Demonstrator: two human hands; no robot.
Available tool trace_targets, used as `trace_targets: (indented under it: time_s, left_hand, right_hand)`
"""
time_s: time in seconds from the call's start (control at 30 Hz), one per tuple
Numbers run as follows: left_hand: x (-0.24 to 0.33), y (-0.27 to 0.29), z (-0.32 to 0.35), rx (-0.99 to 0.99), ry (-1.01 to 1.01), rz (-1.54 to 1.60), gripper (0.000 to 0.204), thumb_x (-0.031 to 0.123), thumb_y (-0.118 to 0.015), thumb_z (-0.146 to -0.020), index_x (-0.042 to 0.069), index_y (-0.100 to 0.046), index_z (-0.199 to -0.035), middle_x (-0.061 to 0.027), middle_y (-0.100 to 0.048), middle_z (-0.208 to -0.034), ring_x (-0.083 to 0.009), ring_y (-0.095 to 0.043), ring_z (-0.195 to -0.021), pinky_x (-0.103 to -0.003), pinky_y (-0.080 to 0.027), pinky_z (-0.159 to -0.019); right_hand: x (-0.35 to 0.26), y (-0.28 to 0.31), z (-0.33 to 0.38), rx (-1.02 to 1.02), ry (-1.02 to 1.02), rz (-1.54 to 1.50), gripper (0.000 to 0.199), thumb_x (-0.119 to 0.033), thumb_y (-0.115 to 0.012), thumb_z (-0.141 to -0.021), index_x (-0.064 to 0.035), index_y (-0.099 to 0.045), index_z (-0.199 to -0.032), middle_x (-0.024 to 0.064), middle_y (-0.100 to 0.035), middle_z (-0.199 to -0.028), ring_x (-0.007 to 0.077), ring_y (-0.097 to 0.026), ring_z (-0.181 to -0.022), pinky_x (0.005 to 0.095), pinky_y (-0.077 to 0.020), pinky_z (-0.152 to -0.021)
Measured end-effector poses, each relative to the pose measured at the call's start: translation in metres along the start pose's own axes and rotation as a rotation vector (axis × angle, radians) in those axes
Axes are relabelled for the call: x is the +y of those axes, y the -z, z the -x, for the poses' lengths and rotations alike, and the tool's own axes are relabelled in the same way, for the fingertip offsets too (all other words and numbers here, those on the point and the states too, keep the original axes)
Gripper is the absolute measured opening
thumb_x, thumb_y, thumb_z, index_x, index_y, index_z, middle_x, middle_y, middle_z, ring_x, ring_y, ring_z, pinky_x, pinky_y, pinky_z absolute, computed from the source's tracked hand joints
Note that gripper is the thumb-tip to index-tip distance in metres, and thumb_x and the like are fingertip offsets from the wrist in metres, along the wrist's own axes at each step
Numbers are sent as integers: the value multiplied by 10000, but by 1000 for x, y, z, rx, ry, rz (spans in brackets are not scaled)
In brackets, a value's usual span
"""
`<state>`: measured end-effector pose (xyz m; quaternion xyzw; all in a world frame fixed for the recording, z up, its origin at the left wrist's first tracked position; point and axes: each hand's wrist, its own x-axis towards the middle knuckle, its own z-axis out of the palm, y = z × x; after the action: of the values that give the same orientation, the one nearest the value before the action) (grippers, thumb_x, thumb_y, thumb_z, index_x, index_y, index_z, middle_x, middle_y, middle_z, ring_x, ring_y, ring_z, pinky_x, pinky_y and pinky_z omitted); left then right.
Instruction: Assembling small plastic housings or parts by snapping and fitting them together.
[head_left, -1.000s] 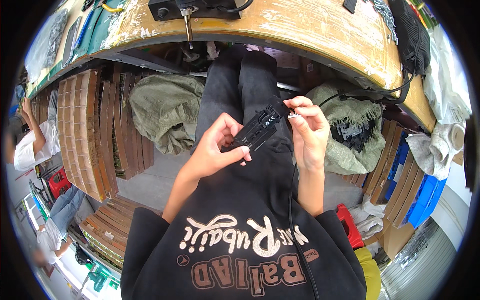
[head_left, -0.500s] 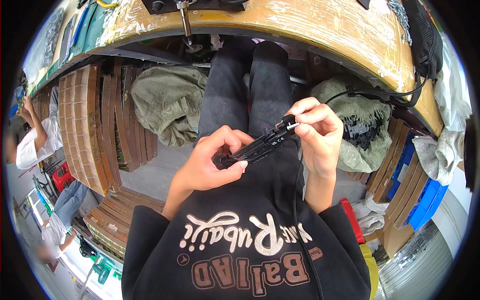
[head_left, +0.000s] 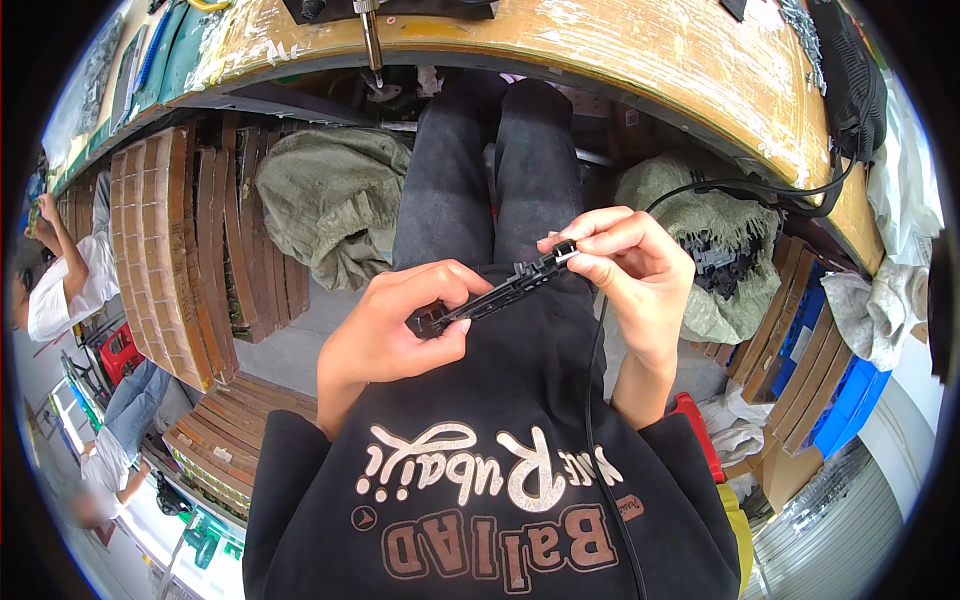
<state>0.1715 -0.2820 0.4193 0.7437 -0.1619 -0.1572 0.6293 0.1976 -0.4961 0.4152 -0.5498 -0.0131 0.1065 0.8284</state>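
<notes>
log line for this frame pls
left hand: grips one end of black plastic strip | right hand: pinches other end | strip: held over lap, below workbench | cable: hangs by right wrist

A worn wooden workbench [head_left: 640, 50] curves overhead, with stacked brown boards [head_left: 160, 250] and green sacks [head_left: 320, 200] on the grey floor [head_left: 285, 345].

Over a lap in dark trousers, the left hand [head_left: 385, 335] pinches the lower end of a long, thin black plastic part [head_left: 495, 292], while the right hand [head_left: 630, 275] grips its upper end between fingertips. A thin black cable [head_left: 598, 400] runs down past the right wrist. Above lies the worn wooden workbench edge [head_left: 640, 50], with a grey-green woven sack [head_left: 325, 205] beneath it beside stacked brown wooden slats [head_left: 165, 250].
</notes>
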Motion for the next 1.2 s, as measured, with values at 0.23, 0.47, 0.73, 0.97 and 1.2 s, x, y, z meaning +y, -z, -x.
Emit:
trace_targets:
  time_s: [0.23,0.47,0.73,0.97,1.2]
  left_hand:
    - [-1,2,-1,-58,-9,-76,174,-40,-586,-634,9,-445,-723,-86,-591,-829,-112,-488,-566,-224,-403,-503]
    - [-47,-2,3,-385,182,835,320,173,-612,-752,21,-411,-950,-118,-541,-935,-160,-547,-791,-259,-455,-677]
    - [-56,-22,-15,-315,300,1415,426,277,-483,-863,-108,-403,-1026,-152,-524,-586,-161,-437,-282,-234,-346,-219]
    - [-31,-2,-14,144,448,979,237,96,-586,-748,19,-538,-967,-4,-555,-880,-62,-522,-808,-202,-409,-715]
    - [-44,20,-33,619,241,553,206,73,-614,-756,13,-535,-937,-3,-545,-807,-52,-505,-690,-200,-419,-605]
  right_hand:
    - [5,2,0,-11,1,88,114,93,-576,-753,43,-548,-852,117,-587,-877,159,-590,-821,249,-494,-728]
    - [6,-1,-8,-64,-238,202,150,7,-543,-815,33,-560,-962,76,-600,-894,112,-572,-837,225,-463,-741]
    - [36,-9,-21,-437,93,58,84,-63,-549,-812,-13,-578,-874,80,-603,-883,236,-515,-1003,421,-277,-979]
    - [43,-29,-27,-142,-95,36,165,26,-522,-820,35,-514,-985,116,-472,-1114,173,-557,-894,268,-478,-748]
    - [36,-39,-18,-364,-613,-114,363,-81,-553,-828,-49,-291,-1077,116,-552,-661,191,-573,-458,257,-475,-387]
